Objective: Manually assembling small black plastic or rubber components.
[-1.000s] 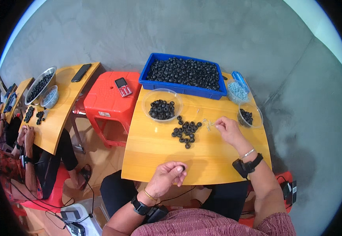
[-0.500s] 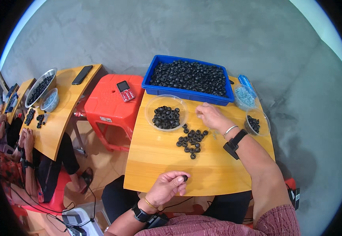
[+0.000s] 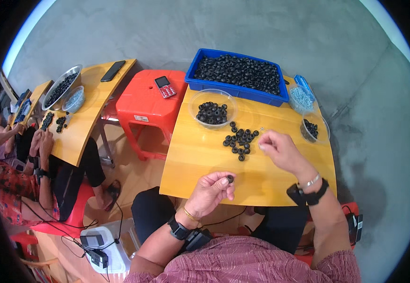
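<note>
Near the table's front edge, my left hand (image 3: 209, 192) pinches a small round black piece (image 3: 230, 179) with a hole between thumb and fingers. My right hand (image 3: 282, 151) is over the table's right half, thumb and fingertips pressed together. Whatever it pinches is too small to make out. Just left of that hand lies a loose group of similar black pieces (image 3: 241, 138). Behind them stands a clear round bowl (image 3: 234, 118) with more black pieces inside.
A blue tray (image 3: 242, 95) full of black pieces stands at the back. On the right are a tub of pale blue bits (image 3: 301, 98) and a tilted clear cup (image 3: 325, 128). Left of the wooden table (image 3: 195, 165), a red stool (image 3: 143, 106) bears a phone (image 3: 165, 87). A co-worker (image 3: 42, 184) sits farther left.
My right hand has drawn back from beside the clear bowl toward me and to the right. My left hand keeps its pinch on the black piece. The whole view has shifted.
</note>
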The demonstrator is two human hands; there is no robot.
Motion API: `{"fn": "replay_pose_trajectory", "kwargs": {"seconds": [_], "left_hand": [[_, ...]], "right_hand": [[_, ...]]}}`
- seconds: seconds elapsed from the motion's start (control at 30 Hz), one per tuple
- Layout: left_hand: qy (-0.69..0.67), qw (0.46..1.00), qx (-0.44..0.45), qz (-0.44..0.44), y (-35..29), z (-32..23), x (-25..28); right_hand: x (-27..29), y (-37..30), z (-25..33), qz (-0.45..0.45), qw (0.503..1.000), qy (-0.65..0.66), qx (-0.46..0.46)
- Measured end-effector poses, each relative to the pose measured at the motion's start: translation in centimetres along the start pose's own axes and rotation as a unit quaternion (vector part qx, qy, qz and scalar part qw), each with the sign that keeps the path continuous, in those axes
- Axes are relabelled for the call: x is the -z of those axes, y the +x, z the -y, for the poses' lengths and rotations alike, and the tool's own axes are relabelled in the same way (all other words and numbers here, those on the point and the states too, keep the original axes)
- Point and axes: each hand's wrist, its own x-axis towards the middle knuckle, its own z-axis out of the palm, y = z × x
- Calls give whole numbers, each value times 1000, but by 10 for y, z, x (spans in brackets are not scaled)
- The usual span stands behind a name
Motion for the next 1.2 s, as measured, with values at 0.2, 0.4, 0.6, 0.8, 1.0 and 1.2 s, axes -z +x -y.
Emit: {"fn": "replay_pose_trajectory", "kwargs": {"seconds": [0.2,0.4,0.6,0.8,1.0,1.2], "left_hand": [[-8,998,-26,48,-17,-6,-23],[39,996,-49,71,-28,-6,-43],[100,992,-65,49,-34,-3,-51],[94,994,-51,32,-36,-2,-53],[69,995,-58,49,-34,1,-52],[63,995,-63,46,-35,1,-55]], "right_hand": [[-16,-64,44,-4,981,187,-44],[-18,-79,64,-15,978,208,-19],[-21,-81,68,11,963,266,-26],[-25,-82,72,13,930,363,-64],[-25,-82,70,13,922,381,-69],[-30,-82,68,-8,908,414,-67]]}}
